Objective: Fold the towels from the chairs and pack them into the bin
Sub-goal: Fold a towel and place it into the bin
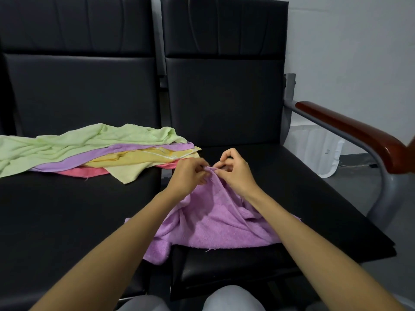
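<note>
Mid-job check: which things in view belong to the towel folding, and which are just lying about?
Job: lilac towel, its edge pinched by left hand and right hand; pile of green, lilac, yellow and pink towels on the left chair; white container at far right, probably the bin.
Just there: wooden armrest; grey wall.

The purple towel [213, 223] is fluffy, rough cloth; the chair seat [303, 198] is smooth black leather-like stuff; the armrest [350, 129] is shiny wood on grey metal
</note>
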